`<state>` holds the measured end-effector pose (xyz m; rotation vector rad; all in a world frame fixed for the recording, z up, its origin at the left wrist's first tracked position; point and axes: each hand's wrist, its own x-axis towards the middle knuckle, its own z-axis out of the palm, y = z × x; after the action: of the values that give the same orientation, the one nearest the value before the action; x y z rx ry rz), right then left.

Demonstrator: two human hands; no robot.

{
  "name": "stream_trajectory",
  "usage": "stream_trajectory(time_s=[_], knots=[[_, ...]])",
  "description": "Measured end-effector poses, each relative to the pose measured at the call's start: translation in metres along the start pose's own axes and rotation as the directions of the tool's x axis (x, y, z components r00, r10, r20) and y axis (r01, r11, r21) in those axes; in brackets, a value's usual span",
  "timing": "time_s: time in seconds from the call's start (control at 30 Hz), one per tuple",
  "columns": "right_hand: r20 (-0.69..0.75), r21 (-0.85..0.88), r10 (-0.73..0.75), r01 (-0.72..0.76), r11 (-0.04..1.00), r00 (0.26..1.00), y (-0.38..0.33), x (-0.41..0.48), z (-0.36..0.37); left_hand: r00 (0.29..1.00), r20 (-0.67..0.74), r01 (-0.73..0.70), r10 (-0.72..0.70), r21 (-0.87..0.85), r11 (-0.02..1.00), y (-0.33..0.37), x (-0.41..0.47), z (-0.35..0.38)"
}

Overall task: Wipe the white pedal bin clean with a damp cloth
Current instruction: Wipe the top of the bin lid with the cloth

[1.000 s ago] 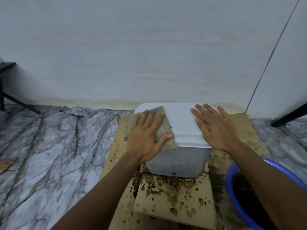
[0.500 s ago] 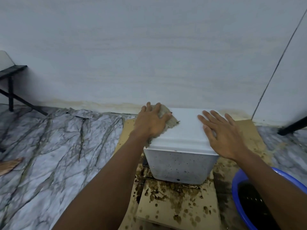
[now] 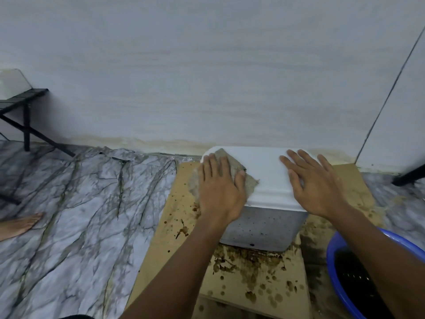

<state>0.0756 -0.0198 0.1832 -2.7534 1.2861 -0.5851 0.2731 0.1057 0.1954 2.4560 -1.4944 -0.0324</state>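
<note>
The white pedal bin [image 3: 264, 171] stands against the wall on stained cardboard, its lid closed and its grey front side speckled with dark spots. My left hand [image 3: 219, 192] lies flat on a grey-brown cloth [image 3: 234, 166], pressing it onto the lid's left end and over the left edge. My right hand [image 3: 315, 185] rests flat with spread fingers on the lid's right end, holding nothing.
Brown-stained cardboard [image 3: 253, 277] lies under and in front of the bin. A blue basin [image 3: 345, 272] of dark water sits at the lower right. Marble-patterned floor [image 3: 80, 215] spreads left, with a bare foot [image 3: 20, 223], and a black stand [image 3: 25, 111] by the wall.
My left hand slid the cloth from the lid's far left corner back toward me along the left edge. My right hand stayed pressed on the right end.
</note>
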Motion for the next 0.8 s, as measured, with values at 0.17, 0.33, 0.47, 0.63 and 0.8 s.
stream_trajectory(time_s=[0.17,0.33,0.47,0.63,0.8], knots=[[0.004,-0.004,-0.018,0.018,1.0,1.0,0.003,-0.001,-0.001,0.952,0.092,-0.291,0.291,-0.014,0.957,0.025,0.016,0.002],[-0.006,0.011,-0.022,0.022,1.0,1.0,0.002,-0.001,-0.002,0.986,-0.065,-0.151,0.154,0.051,0.987,0.015,0.045,-0.018],[-0.037,0.013,-0.023,0.024,1.0,0.999,0.003,0.0,0.001,0.998,-0.039,-0.041,0.04,-0.048,0.998,0.025,0.012,-0.004],[-0.051,0.015,-0.036,0.037,0.999,0.998,0.003,0.0,0.001,0.989,0.133,-0.065,0.07,-0.047,0.997,0.007,0.048,-0.01],[-0.04,0.015,-0.027,0.028,0.999,0.999,0.001,0.001,0.0,0.979,0.193,-0.065,0.071,-0.036,0.997,-0.013,0.078,-0.014]])
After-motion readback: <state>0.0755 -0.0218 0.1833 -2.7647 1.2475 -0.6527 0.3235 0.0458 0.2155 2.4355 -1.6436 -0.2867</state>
